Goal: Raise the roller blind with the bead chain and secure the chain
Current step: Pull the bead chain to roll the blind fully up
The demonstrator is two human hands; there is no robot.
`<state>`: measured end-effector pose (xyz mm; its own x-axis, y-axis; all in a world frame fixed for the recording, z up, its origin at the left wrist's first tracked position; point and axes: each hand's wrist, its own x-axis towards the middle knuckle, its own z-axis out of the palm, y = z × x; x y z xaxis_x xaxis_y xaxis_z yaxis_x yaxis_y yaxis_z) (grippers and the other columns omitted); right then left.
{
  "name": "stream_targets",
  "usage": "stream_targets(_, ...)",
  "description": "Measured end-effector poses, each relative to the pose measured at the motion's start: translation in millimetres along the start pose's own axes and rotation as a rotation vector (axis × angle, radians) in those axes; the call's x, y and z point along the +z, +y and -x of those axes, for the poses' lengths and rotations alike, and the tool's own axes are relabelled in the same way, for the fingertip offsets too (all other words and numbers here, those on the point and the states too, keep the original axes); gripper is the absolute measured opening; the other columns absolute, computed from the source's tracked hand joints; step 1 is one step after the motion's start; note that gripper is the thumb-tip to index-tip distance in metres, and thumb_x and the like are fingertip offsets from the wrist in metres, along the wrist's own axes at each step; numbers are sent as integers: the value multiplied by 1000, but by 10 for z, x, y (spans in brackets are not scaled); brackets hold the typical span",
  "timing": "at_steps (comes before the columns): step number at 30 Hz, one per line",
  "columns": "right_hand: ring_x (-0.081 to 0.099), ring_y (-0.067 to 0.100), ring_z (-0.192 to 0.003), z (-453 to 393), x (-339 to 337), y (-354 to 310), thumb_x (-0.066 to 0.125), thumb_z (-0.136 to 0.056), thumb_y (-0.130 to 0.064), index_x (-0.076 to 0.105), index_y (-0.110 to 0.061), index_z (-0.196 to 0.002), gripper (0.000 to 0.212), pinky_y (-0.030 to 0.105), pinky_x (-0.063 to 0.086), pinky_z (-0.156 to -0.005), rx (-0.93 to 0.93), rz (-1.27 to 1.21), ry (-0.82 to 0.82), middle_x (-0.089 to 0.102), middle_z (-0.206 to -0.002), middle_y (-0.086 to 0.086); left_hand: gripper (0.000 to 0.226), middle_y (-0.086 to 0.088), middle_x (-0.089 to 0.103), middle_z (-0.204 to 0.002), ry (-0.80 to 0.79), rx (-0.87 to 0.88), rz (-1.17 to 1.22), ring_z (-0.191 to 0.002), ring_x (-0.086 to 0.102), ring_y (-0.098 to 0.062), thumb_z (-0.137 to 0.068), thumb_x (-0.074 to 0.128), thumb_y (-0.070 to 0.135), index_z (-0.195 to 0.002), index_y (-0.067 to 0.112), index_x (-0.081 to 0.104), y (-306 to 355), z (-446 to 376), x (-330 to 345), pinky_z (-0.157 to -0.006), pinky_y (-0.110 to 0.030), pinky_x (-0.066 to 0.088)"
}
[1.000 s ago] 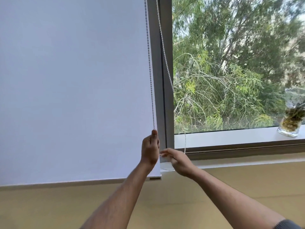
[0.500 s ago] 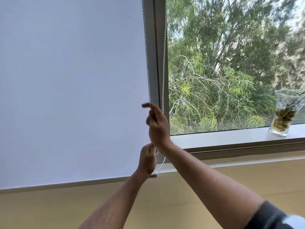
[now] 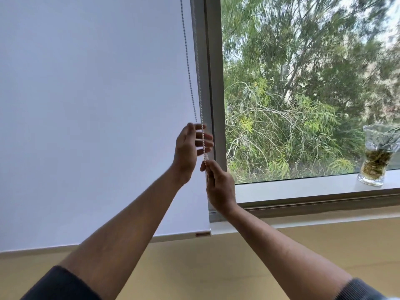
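Blind: white roller fabric, nearly fully down, covers the left window pane. Bottom bar sits just below sill level, level, small tag at its right end. Chain: white bead loop hanging along the blind's right edge, against the frame. Two strands visible: a darker-looking one over the fabric, a lighter one just right of it, both running up out of view. Right strand is taut and near vertical down to about mid-height of the blind. Lower loop end is hidden.
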<state>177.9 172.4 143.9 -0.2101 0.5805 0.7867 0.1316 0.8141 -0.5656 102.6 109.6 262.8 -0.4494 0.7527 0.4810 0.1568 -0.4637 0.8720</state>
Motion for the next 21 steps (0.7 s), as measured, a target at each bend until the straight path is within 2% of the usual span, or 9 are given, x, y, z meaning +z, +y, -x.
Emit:
stream_targets(2, 46, 24, -47, 16, -11, 19, 42, -103, -24, 59, -27, -101, 17, 38, 36, -48, -25, 10, 3, 58, -61, 1, 38, -3, 67, -80, -18, 30, 44, -72, 65, -18, -106, 30, 35, -105, 14, 62, 170, -56, 136, -73, -37, 57)
stream_targets(4, 46, 22, -47, -5, -49, 35, 40, -103, -28, 59, -28, -101, 19, 37, 35, -47, -38, 45, 19, 58, -60, -1, 33, 6, 56, -63, 1, 26, 105, -54, 50, -9, -106, 33, 30, -93, 14, 58, 272, -86, 270, -56, -28, 44)
stream_targets(6, 49, 24, -47, -47, -110, 90, 43, -102, -24, 58, -28, -101, 16, 35, 31, -46, -61, 106, 29, 58, -59, 1, 40, 11, 40, -50, 31, 8, 112, -44, 32, -7, -107, 33, 33, -72, 21, 48, 311, -76, 379, -47, -25, 26)
stream_targets(8, 52, 31, -49, -65, -175, 197, 50, -101, -14, 58, -27, -100, 15, 34, 33, -46, -99, 167, 13, 60, -60, 5, 49, 9, 33, -46, 55, 34, 65, -40, 25, -10, -107, 33, 38, -60, 25, 38, 265, -17, 438, -45, -27, 21)
stream_targets(12, 59, 38, -57, 94, -233, 448, 52, -102, -15, 58, -28, -102, 14, 41, 45, -49, -84, 221, -130, 69, -69, 8, 54, 2, 29, -45, 80, 91, -54, -39, 24, -15, -107, 32, 39, -55, 26, 35, -24, 154, 430, -43, -34, 18)
stream_targets(15, 56, 29, -61, 207, -210, 514, 48, -101, -18, 56, -35, -105, 19, 35, 38, -52, -24, 226, -281, 69, -70, 1, 49, -2, 27, -48, 119, 87, -109, -38, 24, -15, -108, 31, 38, -62, 21, 34, -277, 216, 337, -42, -36, 17)
stream_targets(17, 59, 22, -74, 157, -212, 473, 46, -96, -9, 60, -36, -106, 31, 35, 43, -62, 49, 172, -387, 73, -82, -4, 50, 1, 29, -46, 127, 66, -143, -38, 25, -15, -107, 32, 39, -61, 20, 35, -465, 266, 270, -43, -30, 22)
stream_targets(19, 65, 24, -90, 27, -247, 352, 44, -90, -1, 68, -26, -115, 43, 37, 49, -75, 137, 22, -418, 76, -102, 3, 52, 0, 34, -45, 127, 61, -204, -41, 30, -17, -104, 32, 44, -60, 17, 39, -674, 338, 205, -47, -35, 29)
stream_targets(21, 68, 24, -104, -154, -317, 161, 42, -97, 0, 64, -16, -130, 42, 40, 54, -89, 219, -170, -395, 74, -117, 11, 53, 6, 40, -43, 126, 55, -259, -41, 35, -16, -103, 31, 46, -59, 22, 50, -864, 426, 140, -47, -34, 30)
